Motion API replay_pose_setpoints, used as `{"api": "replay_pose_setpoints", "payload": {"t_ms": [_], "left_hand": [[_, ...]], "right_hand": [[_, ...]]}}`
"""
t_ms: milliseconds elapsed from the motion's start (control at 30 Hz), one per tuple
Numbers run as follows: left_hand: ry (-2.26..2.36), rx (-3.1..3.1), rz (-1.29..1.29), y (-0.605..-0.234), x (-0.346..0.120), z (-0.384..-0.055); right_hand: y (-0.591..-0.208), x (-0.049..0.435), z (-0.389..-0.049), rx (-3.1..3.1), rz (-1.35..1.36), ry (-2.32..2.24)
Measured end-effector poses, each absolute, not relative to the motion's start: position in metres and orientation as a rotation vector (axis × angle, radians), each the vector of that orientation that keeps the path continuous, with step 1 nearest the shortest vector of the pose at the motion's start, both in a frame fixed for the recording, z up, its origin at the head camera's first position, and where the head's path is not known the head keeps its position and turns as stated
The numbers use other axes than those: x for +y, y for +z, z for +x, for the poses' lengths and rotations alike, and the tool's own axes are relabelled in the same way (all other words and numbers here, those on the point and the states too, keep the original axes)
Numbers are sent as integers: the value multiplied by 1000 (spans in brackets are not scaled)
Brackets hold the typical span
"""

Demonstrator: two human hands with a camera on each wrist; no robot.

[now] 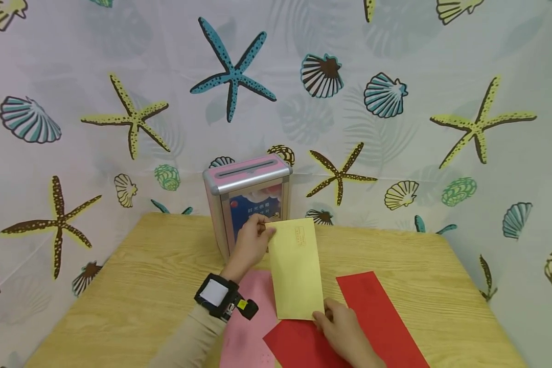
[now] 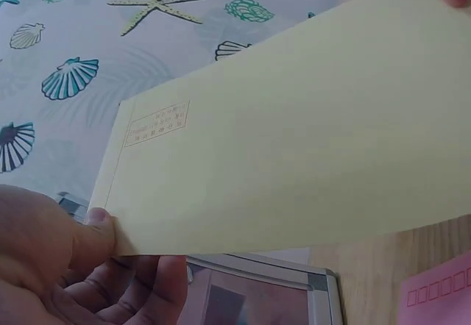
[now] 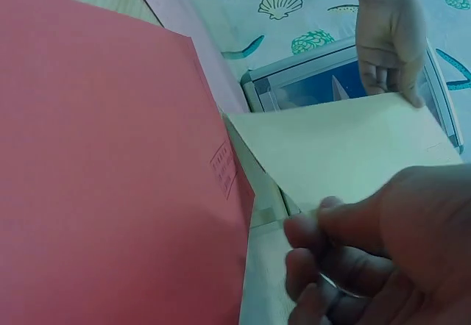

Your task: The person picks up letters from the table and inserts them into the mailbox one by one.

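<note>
A pale yellow envelope (image 1: 296, 276) is held up in front of a pink and silver slotted box (image 1: 253, 176). My left hand (image 1: 252, 240) pinches its upper left corner, with the thumb on the printed side, as the left wrist view also shows. At the lower right corner, my right hand (image 1: 345, 329) grips the envelope between thumb and fingers. A small printed stamp box sits near the envelope's top right in the head view. Below it lie a pink envelope (image 1: 248, 327) and two red envelopes, one (image 1: 299, 345) partly under my right hand, the other (image 1: 382, 317) farther right.
The wooden table (image 1: 142, 276) carries everything. The slotted box stands near its back edge, with a picture panel on its front. Behind hangs a white curtain (image 1: 276, 117) printed with starfish and shells. A camera on a strap (image 1: 218, 296) rides on my left wrist.
</note>
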State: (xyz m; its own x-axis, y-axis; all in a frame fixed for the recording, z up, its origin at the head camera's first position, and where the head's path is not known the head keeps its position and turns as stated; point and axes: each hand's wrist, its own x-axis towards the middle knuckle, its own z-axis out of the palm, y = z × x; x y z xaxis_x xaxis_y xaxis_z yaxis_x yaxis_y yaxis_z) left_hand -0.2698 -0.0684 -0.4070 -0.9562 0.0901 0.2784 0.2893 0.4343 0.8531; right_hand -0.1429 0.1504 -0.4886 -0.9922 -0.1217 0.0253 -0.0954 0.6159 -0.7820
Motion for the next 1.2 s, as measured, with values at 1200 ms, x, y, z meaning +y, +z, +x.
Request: {"api": "replay_pose_setpoints", "payload": {"t_ms": [1200], "left_hand": [[-1227,-2309,-663,-364,-90,-236]], "right_hand": [[-422,123,-210,3143,-613,-1840]]}}
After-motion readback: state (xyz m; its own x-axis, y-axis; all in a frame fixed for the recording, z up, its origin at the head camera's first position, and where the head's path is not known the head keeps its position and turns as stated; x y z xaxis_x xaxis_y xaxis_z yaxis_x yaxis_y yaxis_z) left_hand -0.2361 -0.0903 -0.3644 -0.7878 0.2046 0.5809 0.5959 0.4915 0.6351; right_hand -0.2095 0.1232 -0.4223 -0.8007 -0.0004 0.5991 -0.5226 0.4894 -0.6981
